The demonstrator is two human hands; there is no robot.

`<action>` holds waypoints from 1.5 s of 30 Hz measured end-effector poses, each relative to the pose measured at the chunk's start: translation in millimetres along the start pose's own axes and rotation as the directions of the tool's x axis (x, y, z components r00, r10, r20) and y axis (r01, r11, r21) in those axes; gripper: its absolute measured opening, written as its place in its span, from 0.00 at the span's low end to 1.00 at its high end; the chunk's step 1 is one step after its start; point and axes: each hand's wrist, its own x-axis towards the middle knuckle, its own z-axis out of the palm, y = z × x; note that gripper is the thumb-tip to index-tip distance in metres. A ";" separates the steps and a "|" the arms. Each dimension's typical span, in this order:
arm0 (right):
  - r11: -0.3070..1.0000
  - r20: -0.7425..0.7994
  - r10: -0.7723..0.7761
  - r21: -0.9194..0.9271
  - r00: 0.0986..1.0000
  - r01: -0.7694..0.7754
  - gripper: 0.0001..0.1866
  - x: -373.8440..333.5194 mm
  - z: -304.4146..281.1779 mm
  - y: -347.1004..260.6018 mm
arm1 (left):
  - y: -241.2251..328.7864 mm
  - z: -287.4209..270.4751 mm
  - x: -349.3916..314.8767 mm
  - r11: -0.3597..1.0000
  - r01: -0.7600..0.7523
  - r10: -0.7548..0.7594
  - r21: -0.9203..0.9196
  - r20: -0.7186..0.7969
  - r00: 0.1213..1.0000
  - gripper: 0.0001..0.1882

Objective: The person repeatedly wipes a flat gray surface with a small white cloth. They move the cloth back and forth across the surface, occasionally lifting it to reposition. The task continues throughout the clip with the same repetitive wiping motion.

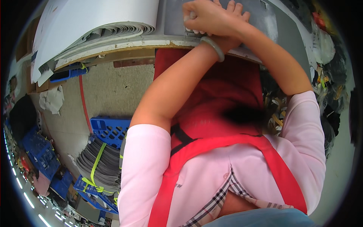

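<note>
My forearms cross at the wrists over the near edge of the worktable [124, 46]. On top, my right hand [206, 17] reaches across to the left with its fingers curled closed; whatever they may hold is hidden. Beneath it lies my left hand [238, 10], mostly covered by the right, its visible fingertips stretched out and apart on a dark grey sheet [261, 22]. A pale bangle [213, 48] circles my left wrist. To the left of my hands, a thick stack of large white sheets [102, 13] is folded over, its curved layers showing at the fold.
A blue crate [109, 126] and a stack of grey sheets tied with yellow-green strap [96, 162] stand on the floor to my left. Further left are more blue crates [41, 151] and crumpled paper [52, 99]. Plastic bags [323, 45] and scraps lie at the right.
</note>
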 end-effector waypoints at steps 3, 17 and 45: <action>0.999 -0.112 0.024 -0.025 0.993 -0.027 0.49 -6.7 15.5 4.4 | 3.6 1.5 -2.4 1.000 0.000 0.000 -0.003 0.043 0.999 0.15; 0.974 -0.240 -0.207 0.040 0.948 0.223 0.21 -11.8 -5.8 12.4 | -1.2 -3.3 -5.1 1.000 -0.006 0.007 -0.015 0.067 0.998 0.15; 0.705 0.006 0.176 0.697 0.984 -0.130 0.09 64.1 39.0 271.3 | 5.5 -10.6 3.6 1.000 0.003 -0.006 0.016 0.226 0.974 0.14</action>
